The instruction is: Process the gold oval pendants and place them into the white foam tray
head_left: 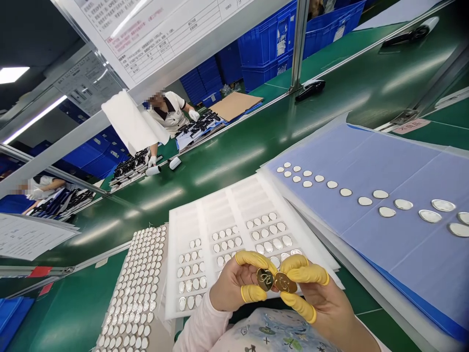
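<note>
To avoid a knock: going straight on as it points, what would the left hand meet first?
Most likely the gold disc in the right hand; the darker disc in the left hand leads. Whether they touch is unclear.

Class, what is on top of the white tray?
Rows of white ovals lie on the white tray. The left hand and right hand, holding gold discs, hide part of it; whatever lies there cannot be seen.

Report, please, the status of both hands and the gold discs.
Left hand holding one gold disc; right hand holding second disc. Discs side by side, lettering visible. Nothing seen blocking them.
</note>
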A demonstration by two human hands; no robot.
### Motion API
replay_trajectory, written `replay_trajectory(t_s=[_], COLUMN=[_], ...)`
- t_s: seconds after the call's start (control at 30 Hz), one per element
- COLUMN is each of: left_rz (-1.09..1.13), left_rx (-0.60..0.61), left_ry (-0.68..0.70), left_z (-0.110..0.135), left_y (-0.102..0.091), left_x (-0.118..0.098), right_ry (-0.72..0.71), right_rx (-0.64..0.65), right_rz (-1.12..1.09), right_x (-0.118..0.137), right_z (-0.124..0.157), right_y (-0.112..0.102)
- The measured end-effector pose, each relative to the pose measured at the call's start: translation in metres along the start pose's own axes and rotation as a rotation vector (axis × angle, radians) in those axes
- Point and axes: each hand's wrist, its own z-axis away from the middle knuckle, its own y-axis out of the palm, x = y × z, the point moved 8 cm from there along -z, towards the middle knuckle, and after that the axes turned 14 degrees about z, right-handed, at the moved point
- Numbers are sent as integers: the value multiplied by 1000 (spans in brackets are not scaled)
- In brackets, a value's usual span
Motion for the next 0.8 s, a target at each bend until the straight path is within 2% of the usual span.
replay_trajectory(t_s=[0.27,0.6,0.7,0.8], left_rz=[14,-9,-146,-558], left_rx=[39,37,-13,-136], left_ry=[68,146,157,186], left_z=[-1,4,10,21], left_y=[3,-9,-21,-44], left_x=[-5,-8,-14,-29], right_ry=[89,74,96,106], right_rx=[-8,2,-12,1], right_rz=[37,101,134,156], right_x=[-22,-23,-28,-31], right_z=[15,13,15,15], right_y=[0,-1,-5,-7])
